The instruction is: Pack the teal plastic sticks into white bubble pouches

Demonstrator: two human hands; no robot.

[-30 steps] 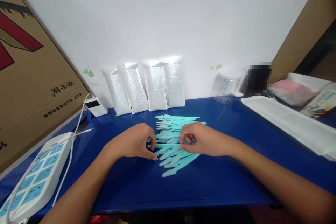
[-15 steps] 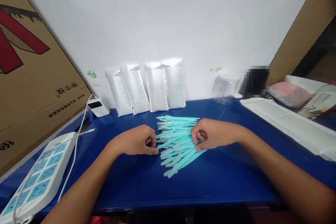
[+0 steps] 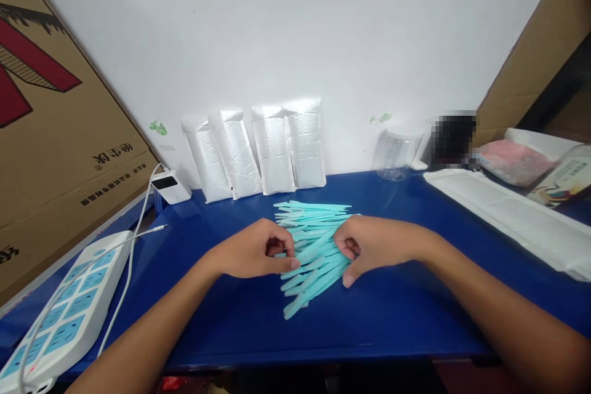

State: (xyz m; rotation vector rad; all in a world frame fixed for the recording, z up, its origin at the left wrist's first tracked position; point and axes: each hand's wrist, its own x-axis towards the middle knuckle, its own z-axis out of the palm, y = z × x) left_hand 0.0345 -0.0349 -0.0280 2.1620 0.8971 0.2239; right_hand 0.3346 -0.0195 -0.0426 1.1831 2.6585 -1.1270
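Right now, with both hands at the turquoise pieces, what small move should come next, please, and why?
Probably use the right hand to turn the nearest turquoise pieces straighter: they slant, while the far pieces lie more level. Its grip looks open, and the left hand is at the left side of the pieces.

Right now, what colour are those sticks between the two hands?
The sticks are pale blue-green, best seen in the head view.
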